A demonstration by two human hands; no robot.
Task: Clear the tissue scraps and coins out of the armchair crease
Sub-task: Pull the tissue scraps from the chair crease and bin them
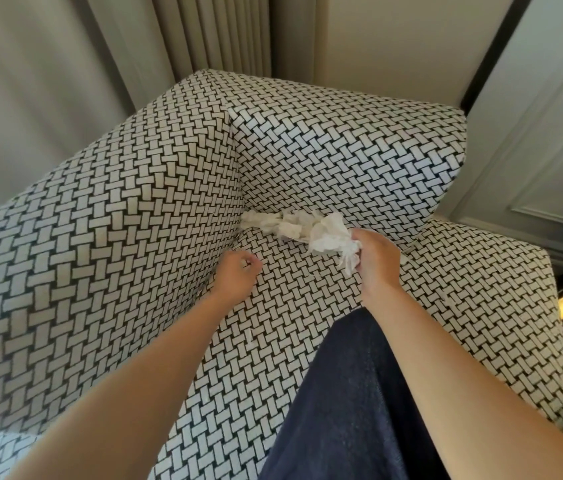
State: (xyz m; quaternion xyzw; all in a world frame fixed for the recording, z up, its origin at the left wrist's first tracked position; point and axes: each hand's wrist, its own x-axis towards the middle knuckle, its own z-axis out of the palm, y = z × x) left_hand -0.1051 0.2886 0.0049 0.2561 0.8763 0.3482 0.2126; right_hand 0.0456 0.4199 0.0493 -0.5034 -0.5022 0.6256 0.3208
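The armchair (pixel 117 237) is covered in black-and-white woven-pattern fabric. White tissue scraps (pixel 273 223) lie bunched along the crease between seat and backrest, near the left corner. My right hand (pixel 375 258) grips a crumpled wad of tissue (pixel 330 239) just above the seat, right beside the scraps in the crease. My left hand (pixel 237 271) hovers over the seat by the left armrest, its fingers curled; whether they hold anything cannot be made out. No coins show.
Beige curtains (pixel 65 64) hang behind the chair on the left. A panelled door or wall (pixel 543 133) stands at the right. Dark blue cloth (pixel 352 393) covers the front of the seat. A small white speck (pixel 249 336) lies on the seat.
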